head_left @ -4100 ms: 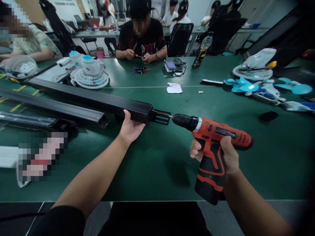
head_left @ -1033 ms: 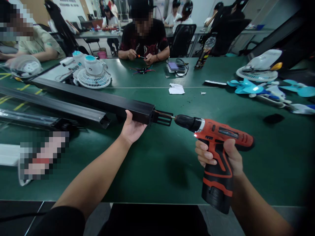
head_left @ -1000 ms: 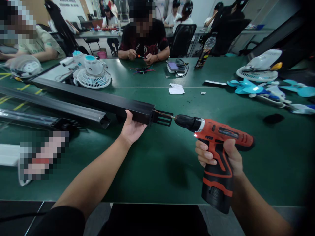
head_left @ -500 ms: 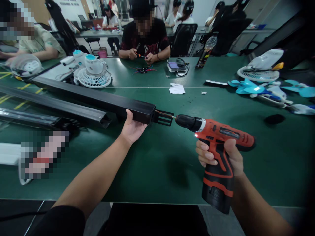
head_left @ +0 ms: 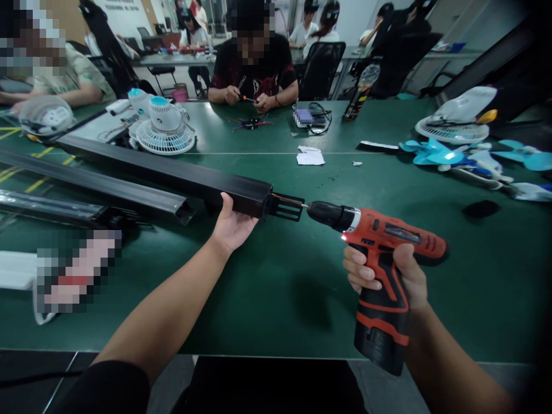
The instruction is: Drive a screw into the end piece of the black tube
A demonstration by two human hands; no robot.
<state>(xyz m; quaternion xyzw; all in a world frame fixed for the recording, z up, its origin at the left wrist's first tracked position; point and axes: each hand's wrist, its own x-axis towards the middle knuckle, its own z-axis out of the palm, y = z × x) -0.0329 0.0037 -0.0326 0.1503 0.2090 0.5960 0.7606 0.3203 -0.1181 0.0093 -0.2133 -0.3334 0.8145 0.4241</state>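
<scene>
My left hand point(head_left: 232, 225) grips the near end of a long black metal channel point(head_left: 172, 172) from below, thumb up against its side, lifting that end off the green table point(head_left: 276, 287). A black slotted end piece point(head_left: 287, 207) sticks out of the channel. My right hand point(head_left: 383, 275) is closed round the handle of a red and black cordless drill point(head_left: 379, 253), finger on the trigger. The drill's small light is lit and its bit touches the end piece.
Two more black channels point(head_left: 99, 187) lie to the left. White desk fans point(head_left: 163, 129) and blue fan blades point(head_left: 435, 155) lie at the back. A person in a black shirt point(head_left: 254, 69) works with wires opposite; another sits at the far left. Paper scraps point(head_left: 310, 156) lie mid-table.
Since four seconds ago the drill's light has come on and the drill sits slightly lower and further right. Over the last second nothing has visibly moved.
</scene>
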